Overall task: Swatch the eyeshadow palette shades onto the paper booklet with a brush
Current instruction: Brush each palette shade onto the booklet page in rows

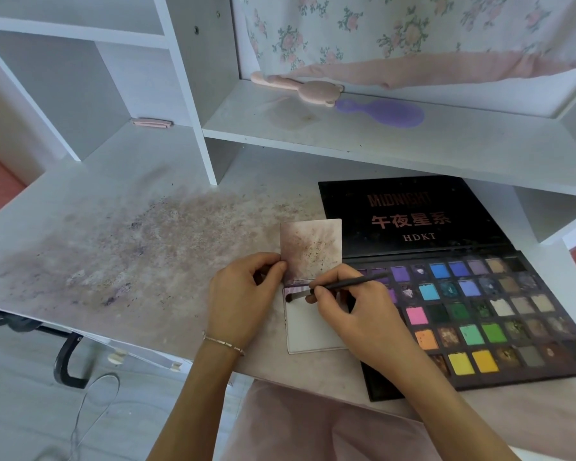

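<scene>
Between the two hands lies the paper booklet [313,322], open on the desk [113,227], its upper leaf raised and stained with brown and mauve powder, its lower page mostly white. The left hand [243,297] pinches the left edge of the raised leaf between thumb and curled fingers. The right hand [350,311] grips a dark brush [340,286] like a pen, its tip touching the top left corner of the lower page, beside a purple streak. Just right of the booklet, partly under the right hand, sits the eyeshadow palette [479,314], its black lid folded back flat. On the shelf [346,138] well behind lie a pink hairbrush [300,86] and a purple hairbrush [386,111], touching end to end.
</scene>
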Demonstrator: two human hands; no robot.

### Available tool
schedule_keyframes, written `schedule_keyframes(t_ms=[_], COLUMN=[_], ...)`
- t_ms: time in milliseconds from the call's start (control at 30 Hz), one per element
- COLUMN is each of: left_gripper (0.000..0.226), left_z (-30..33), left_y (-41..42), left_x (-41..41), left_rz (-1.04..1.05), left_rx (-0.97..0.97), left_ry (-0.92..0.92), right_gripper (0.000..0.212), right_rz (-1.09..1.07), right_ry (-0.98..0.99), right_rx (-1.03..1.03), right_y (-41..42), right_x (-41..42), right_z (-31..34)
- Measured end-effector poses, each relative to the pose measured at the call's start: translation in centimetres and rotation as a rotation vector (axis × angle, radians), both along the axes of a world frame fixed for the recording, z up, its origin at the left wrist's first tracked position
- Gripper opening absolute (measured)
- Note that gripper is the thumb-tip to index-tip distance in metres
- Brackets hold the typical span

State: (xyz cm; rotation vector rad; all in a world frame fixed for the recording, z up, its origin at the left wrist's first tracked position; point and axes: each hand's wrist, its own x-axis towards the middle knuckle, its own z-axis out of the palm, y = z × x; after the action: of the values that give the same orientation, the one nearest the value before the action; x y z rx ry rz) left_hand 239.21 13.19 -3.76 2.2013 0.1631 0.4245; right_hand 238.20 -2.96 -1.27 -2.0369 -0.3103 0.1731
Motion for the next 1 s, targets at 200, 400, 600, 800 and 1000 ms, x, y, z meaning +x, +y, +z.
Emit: schedule_keyframes(t_ms=[200,400,600,800,1000], left_gripper=[0.008,0.009,0.009,0.008,0.009], left_z=[0.03,0.11,0.05,0.06,0.06], left_y=[-0.02,0.0,0.01,-0.02,0.02], left_x=[-0.02,-0.11,-0.09,-0.04,-0.08], left_rz=[0.0,-0.006,-0.011,0.0,-0.002], left_rx=[0.009,0.013,0.002,0.0,0.003], left_ry=[-0.006,-0.008,-0.012,-0.016,-0.009], right_gripper=[0.019,0.019,0.02,0.021,0.02], right_rz=[0.014,0.022,0.024,0.026,0.022], right_ry=[0.003,-0.001,-0.02,-0.023,-0.018], right_rx=[-0.009,-0.022,-0.026,-0.019,-0.019], right_y=[0.13,0.17,0.2,0.26,0.23], right_x=[-0.05,-0.05,-0.05,-0.04,-0.05], right_z=[0.24,0.35,0.38,0.41,0.26])
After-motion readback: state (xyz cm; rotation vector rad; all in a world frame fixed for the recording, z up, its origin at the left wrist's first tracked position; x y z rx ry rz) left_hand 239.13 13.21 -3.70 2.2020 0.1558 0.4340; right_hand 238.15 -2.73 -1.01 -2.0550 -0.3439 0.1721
